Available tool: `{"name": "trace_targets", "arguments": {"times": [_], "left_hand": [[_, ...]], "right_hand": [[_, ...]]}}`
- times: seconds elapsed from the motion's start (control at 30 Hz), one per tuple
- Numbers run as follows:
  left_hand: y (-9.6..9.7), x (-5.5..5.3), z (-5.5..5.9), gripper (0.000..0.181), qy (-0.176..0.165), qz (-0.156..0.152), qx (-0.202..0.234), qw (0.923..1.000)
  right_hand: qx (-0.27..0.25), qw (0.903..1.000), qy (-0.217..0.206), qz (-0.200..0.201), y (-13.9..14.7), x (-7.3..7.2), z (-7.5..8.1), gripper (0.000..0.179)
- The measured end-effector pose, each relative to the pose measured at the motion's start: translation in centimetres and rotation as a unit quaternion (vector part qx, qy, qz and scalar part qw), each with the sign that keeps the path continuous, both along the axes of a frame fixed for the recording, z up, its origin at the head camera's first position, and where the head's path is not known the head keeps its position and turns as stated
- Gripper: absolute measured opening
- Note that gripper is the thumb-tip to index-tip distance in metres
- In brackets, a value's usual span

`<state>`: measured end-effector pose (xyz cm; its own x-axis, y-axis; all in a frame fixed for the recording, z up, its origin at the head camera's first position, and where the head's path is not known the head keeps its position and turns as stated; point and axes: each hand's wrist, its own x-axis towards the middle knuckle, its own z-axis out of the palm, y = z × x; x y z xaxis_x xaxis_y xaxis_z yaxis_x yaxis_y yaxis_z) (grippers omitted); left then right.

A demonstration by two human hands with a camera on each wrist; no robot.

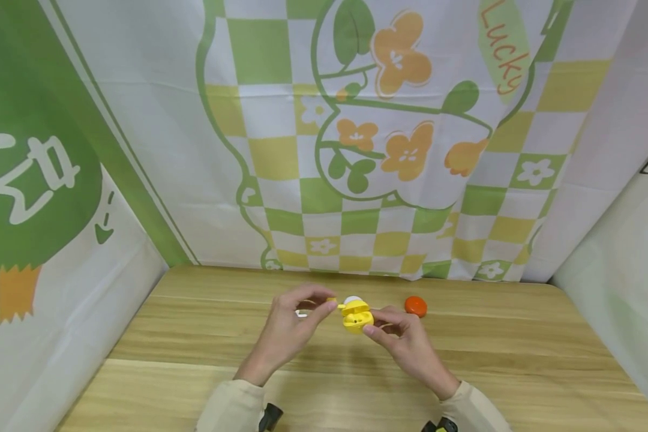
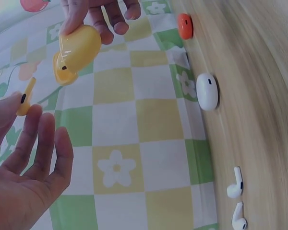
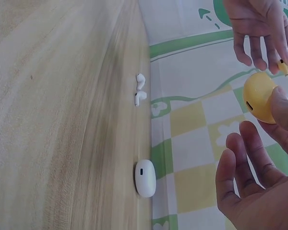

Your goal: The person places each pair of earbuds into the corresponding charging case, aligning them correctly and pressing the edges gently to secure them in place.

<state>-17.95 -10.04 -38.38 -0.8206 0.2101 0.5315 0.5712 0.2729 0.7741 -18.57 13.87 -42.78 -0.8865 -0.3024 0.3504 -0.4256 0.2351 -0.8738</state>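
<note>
Between thumb and fingertips, my left hand [image 1: 287,324] pinches a yellow earbud [image 2: 30,88], its stem pointing toward the case. Just to the right, my right hand [image 1: 406,342] grips a yellow earbud charging case [image 1: 358,324] by its side, thumb in front. The case's lid [image 1: 354,306] is flipped up, and its inside faces me. In the left wrist view the earbud and the case are apart, both held up above the table. The right wrist view shows mostly the rounded back of the case [image 3: 258,97], with the inside hidden there.
A closed white charging case [image 2: 207,92] stands on the wooden table [image 1: 497,348] behind the yellow one. Two white earbuds [image 2: 234,189] lie to its left, and a red-orange case [image 1: 416,306] sits to the right. A patterned curtain [image 1: 324,228] hangs along the table's back edge.
</note>
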Motion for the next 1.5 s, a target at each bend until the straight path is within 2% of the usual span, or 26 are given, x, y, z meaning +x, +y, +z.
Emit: {"name": "trace_targets", "arguments": {"times": [0.6,0.73,0.9,1.03,1.27,1.5], "left_hand": [[1.0,0.0,0.0,0.012,0.025,-0.003,0.019,0.9995],[1.3,0.0,0.0,0.014,0.052,-0.001,0.003,0.9986],[1.7,0.1,0.0,0.015,0.081,0.01,-0.038,0.996],[2.1,0.3,0.2,0.014,0.106,0.024,-0.077,0.9911],[2.6,0.3,0.1,0.014,0.152,0.039,-0.14,0.9776],[2.8,0.2,0.0,0.015,0.194,0.044,-0.154,0.9678]], "right_hand": [[0.003,1.0,0.002,0.009,0.0,0.0,-0.1,0.022],[-0.001,0.9999,0.002,0.012,-0.1,0.0,0.0,0.023],[-0.004,0.9998,0.007,0.016,-0.1,0.1,0.0,0.023],[-0.006,0.9998,0.01,0.018,-0.2,0.1,-0.1,0.023],[0.001,0.9998,0.014,0.011,-0.2,-0.1,-0.3,0.022],[0.0,0.9996,0.023,0.014,-0.1,-0.2,-0.4,0.022]]}}
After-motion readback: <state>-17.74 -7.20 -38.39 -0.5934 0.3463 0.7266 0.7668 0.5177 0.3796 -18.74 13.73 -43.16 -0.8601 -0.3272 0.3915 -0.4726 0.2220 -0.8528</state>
